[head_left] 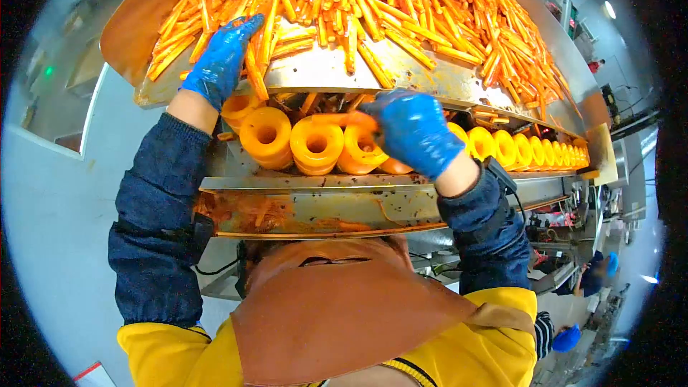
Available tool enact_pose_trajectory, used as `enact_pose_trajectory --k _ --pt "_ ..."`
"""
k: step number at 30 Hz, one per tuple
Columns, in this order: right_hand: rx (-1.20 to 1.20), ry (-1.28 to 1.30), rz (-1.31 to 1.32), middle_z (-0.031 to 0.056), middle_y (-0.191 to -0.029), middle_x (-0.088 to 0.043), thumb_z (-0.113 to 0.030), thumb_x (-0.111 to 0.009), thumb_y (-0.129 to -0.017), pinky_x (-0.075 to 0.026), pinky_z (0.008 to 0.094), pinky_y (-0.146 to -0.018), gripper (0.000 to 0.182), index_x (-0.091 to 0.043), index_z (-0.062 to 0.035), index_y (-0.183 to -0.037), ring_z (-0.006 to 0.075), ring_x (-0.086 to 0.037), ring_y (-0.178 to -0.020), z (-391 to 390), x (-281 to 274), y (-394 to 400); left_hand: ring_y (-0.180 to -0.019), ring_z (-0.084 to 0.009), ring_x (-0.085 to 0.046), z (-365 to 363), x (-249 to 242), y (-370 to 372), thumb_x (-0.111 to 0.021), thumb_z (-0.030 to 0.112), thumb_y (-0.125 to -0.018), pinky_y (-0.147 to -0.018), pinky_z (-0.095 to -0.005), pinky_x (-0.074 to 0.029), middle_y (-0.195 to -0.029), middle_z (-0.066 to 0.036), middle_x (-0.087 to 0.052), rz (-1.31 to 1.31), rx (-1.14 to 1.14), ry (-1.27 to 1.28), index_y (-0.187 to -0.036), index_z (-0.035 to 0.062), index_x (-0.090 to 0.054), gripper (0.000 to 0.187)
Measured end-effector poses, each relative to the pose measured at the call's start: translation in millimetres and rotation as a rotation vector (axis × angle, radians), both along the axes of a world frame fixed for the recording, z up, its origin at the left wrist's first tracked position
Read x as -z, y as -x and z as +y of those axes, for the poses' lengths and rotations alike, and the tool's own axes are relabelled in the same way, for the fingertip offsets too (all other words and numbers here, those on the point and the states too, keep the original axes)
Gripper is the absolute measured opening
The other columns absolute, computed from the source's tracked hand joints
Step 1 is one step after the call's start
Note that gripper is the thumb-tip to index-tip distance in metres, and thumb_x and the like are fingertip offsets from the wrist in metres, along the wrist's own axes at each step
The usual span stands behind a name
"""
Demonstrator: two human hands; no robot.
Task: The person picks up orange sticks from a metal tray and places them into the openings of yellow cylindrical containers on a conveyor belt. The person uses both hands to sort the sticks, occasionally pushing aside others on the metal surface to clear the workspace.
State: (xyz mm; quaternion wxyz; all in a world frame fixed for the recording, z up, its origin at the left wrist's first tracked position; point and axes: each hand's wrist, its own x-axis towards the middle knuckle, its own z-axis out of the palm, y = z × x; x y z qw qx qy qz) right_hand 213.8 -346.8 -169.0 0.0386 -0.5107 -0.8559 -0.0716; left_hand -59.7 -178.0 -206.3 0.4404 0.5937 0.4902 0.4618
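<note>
My left hand [226,61], in a blue glove, is at the near left edge of the heap of glossy orange food sticks [423,0]. Its fingers are closed against a few sticks [256,72] that slant down beside the palm. My right hand [419,132], also gloved in blue, is closed above the row of yellow-orange ring-mouthed cups [316,145]. From its fingers an orange stick [347,120] points left across the cup rims. The fingertips of my right hand are partly hidden.
The heap lies on a sloping metal tray [301,72]. The cup row curves away right, ending near a pale block [602,154]. A stained metal trough [337,211] runs along my side. A brown apron [344,308] covers my front. Other people in blue caps [566,338] are at far right.
</note>
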Motion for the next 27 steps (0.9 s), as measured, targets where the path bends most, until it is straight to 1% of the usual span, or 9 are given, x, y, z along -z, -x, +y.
enact_pose_trajectory --k 5,8,10,12,14,16,22,26,27 --pt "-0.306 0.008 -0.275 0.0126 -0.072 -0.062 -0.025 -0.061 -0.077 -0.049 0.0412 -0.06 0.014 -0.068 -0.0138 -0.081 0.0326 -0.062 -0.072 9 35 46 -0.096 -0.0154 -0.057 -50 -29 -5 -0.054 0.033 -0.091 -0.087 -0.0278 -0.045 -0.109 -0.007 -0.061 -0.088 0.076 0.099 -0.118 0.0039 -0.058 0.04" --pt "-0.198 0.141 -0.175 0.0124 -0.072 -0.061 -0.028 -0.06 -0.079 -0.049 0.0413 -0.06 0.018 -0.069 -0.0132 -0.085 0.0313 -0.062 -0.075 14 10 45 -0.105 -0.0166 -0.055 -56 -6 9 -0.055 0.029 -0.091 -0.094 -0.0307 -0.042 -0.114 -0.008 -0.059 -0.132 0.116 -0.112 -0.114 0.0001 -0.059 0.037" --pt "-0.244 0.165 0.053 0.0151 -0.078 -0.062 -0.023 -0.061 -0.081 -0.05 0.0399 -0.067 0.019 -0.068 -0.011 -0.094 0.0331 -0.062 -0.081 10 -1 31 -0.108 -0.0165 -0.054 -85 -25 6 -0.056 0.027 -0.091 -0.095 -0.0298 -0.042 -0.119 -0.008 -0.057 -0.341 0.131 0.031 -0.12 0.0007 -0.056 0.04" --pt "-0.131 -0.017 0.611 0.0156 -0.087 -0.064 -0.019 -0.065 -0.078 -0.052 0.0428 -0.066 0.024 -0.065 -0.008 -0.099 0.0317 -0.064 -0.076 13 10 28 -0.109 -0.0164 -0.054 -93 -25 9 -0.057 0.027 -0.09 -0.095 -0.0293 -0.041 -0.122 -0.007 -0.056 -0.34 0.054 0.11 -0.125 0.0007 -0.053 0.044" --pt "0.003 0.369 1.269 0.0096 -0.099 -0.064 -0.012 -0.059 -0.087 -0.049 0.0321 -0.079 0.029 -0.059 -0.0034 -0.114 0.0174 -0.061 -0.089 7 14 41 -0.11 -0.0159 -0.053 -91 -13 11 -0.057 0.027 -0.09 -0.096 -0.0285 -0.041 -0.12 -0.007 -0.057 -0.366 0.044 0.047 -0.124 0.0008 -0.054 0.044" --pt "0.0 0.491 1.702 0.0054 -0.104 -0.064 -0.009 -0.057 -0.087 -0.047 0.0291 -0.084 0.03 -0.059 -0.0008 -0.116 0.0147 -0.058 -0.094 7 38 53 -0.1 -0.0137 -0.057 -100 -22 1 -0.048 0.032 -0.095 -0.088 -0.0274 -0.047 -0.113 -0.008 -0.061 -0.448 -0.03 0.286 -0.118 0.0036 -0.058 0.038" --pt "0.044 0.406 1.879 0.0072 -0.123 -0.056 -0.008 -0.058 -0.085 -0.042 0.0288 -0.093 0.043 -0.051 0.0002 -0.127 0.0164 -0.053 -0.109 3 57 64 -0.087 -0.0146 -0.061 -115 -11 24 -0.052 0.034 -0.093 -0.076 -0.0284 -0.051 -0.101 -0.005 -0.063 -0.409 0.033 0.148 -0.114 0.0065 -0.059 0.036" --pt "0.001 0.179 1.662 0.0073 -0.115 -0.061 -0.021 -0.051 -0.096 -0.045 0.0274 -0.09 0.031 -0.057 -0.0013 -0.119 0.0152 -0.057 -0.1 15 47 97 -0.089 -0.0153 -0.062 -114 1 29 -0.053 0.033 -0.092 -0.075 -0.0299 -0.052 -0.099 -0.005 -0.063 -0.522 0.022 0.238 -0.113 0.0068 -0.06 0.034" --pt "0.076 0.334 1.738 0.0052 -0.106 -0.065 -0.023 -0.05 -0.097 -0.048 0.0287 -0.08 0.029 -0.061 -0.0027 -0.115 0.0152 -0.059 -0.09 14 46 111 -0.089 -0.0153 -0.062 -116 -2 29 -0.053 0.033 -0.092 -0.075 -0.0299 -0.052 -0.099 -0.005 -0.063 -0.519 0.024 0.235 -0.113 0.0068 -0.06 0.034"
